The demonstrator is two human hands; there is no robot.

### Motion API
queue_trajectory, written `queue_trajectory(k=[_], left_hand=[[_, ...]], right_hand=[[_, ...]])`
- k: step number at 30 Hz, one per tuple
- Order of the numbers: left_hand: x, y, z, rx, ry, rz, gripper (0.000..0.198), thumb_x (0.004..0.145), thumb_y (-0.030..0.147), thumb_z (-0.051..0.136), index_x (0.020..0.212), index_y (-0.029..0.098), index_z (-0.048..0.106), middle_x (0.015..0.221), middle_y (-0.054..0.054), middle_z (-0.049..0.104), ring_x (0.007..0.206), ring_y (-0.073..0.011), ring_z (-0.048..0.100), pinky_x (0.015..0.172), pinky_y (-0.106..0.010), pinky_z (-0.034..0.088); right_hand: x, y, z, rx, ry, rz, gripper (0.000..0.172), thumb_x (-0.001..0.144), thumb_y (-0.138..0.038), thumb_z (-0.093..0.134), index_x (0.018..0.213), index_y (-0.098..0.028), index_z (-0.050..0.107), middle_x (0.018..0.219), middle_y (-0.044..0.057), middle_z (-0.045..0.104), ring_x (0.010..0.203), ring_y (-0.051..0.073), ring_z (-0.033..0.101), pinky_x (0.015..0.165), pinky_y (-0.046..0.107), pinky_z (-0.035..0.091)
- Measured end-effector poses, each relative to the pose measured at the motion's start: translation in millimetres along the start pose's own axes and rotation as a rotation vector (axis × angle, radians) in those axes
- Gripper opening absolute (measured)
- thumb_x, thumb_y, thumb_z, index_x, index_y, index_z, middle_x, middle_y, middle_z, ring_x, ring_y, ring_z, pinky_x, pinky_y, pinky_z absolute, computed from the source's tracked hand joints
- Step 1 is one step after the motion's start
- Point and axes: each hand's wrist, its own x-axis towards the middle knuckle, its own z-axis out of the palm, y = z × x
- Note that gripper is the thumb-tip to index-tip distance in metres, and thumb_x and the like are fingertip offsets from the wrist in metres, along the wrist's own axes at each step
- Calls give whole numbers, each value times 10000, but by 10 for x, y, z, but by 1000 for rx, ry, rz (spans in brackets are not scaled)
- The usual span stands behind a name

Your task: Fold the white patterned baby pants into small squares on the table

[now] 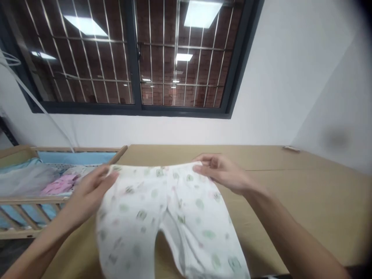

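I hold up a small pair of white baby trousers (162,217) printed with green and pink shapes, its waistband stretched between my hands above a light wooden table (305,193). My left hand (90,190) pinches the waistband's left corner. My right hand (223,172) grips the right corner, fingers closed on the cloth. The two legs hang down toward me over the table's near part.
A wooden cot (31,201) stands left of the table, holding blue bedding and pink and white clothes (59,184). A barred dark window (130,58) fills the white wall behind. A small flat object (290,148) lies at the table's far right edge.
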Motion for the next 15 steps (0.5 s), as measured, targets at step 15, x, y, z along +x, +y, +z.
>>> queue_trajectory(k=[15], left_hand=[[912,-971,2100,591,-279,-86,331,981,444,586,1151,162,620,1146,-74,650,1044,-228,631,951,-461,511]], right_hand=[[1609,2338,104,-429,276,300,63,905,-186,649,861,-157,614,809,11,637,739,144,589,724,276,457]])
